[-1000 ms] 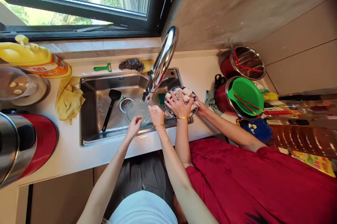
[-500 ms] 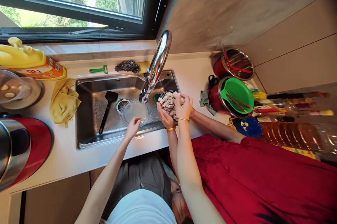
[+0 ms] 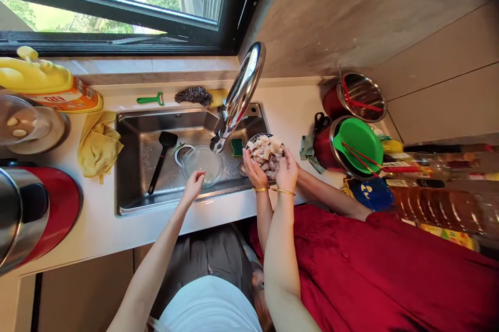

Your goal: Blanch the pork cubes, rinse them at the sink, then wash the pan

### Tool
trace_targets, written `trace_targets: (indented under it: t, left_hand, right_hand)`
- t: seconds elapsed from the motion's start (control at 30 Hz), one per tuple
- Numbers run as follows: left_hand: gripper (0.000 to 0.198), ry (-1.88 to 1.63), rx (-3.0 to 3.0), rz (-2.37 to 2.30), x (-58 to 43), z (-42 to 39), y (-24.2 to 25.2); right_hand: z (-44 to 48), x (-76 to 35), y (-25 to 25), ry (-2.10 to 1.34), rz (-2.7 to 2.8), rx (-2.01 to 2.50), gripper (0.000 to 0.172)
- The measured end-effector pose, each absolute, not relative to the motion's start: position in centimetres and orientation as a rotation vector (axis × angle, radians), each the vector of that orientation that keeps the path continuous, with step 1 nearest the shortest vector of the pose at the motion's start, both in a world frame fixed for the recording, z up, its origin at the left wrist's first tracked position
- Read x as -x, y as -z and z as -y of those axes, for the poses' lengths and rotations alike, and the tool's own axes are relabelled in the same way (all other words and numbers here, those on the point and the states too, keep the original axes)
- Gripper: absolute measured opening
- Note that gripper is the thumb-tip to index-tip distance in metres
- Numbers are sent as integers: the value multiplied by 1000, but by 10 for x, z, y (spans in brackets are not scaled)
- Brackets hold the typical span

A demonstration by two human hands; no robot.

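Observation:
My left hand (image 3: pixel 194 182) grips the near rim of a clear glass bowl (image 3: pixel 205 161) that stands in the sink under the faucet (image 3: pixel 241 93). My right hand (image 3: pixel 287 170), a gold bangle at its wrist, curls around the right side of a plate of pale cut pieces (image 3: pixel 267 151) held over the sink's right end. Another person's hand (image 3: pixel 254 168), also with a bangle, holds the plate's left side. That person wears a red top (image 3: pixel 370 269) and stands close on my right.
A black spatula (image 3: pixel 161 158) lies in the steel sink (image 3: pixel 136 191). On the counter left of it are a yellow cloth (image 3: pixel 99 145), a yellow jug (image 3: pixel 42 85) and a red cooker (image 3: pixel 31 212). Pots with a green colander (image 3: pixel 360 145) and bottles crowd the right.
My right hand left the glass bowl and went right to the plate, now gripping its right side. The other person's hand shifted to the plate's left side, and the plate came nearer.

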State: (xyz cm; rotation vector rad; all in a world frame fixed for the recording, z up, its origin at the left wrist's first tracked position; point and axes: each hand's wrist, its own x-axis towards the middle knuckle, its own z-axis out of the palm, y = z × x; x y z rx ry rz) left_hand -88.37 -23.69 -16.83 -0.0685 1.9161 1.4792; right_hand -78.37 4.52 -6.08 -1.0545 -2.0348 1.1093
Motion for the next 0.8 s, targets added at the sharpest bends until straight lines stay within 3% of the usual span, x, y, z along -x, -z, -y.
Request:
trace_targets:
  t: [0.17, 0.27, 0.5, 0.63, 0.8]
  left_hand:
    - [23, -1433, 158, -2004, 905, 243, 180]
    - [22, -1392, 231, -2081, 923, 253, 193]
    - [24, -1250, 295, -2147, 933, 278, 213]
    - [26, -1158, 306, -2206, 933, 282, 222]
    - [35, -1027, 315, -2263, 945, 280, 240]
  right_hand:
    - [-18, 811, 8, -1049, 1952, 802, 48]
    - [20, 835, 4, -1174, 1943, 706, 42]
    - [98, 851, 112, -1619, 2259, 918, 26]
    - [100, 855, 154, -1529, 2441, 1040, 22]
    - [82, 874, 156, -1338, 2477, 948, 30]
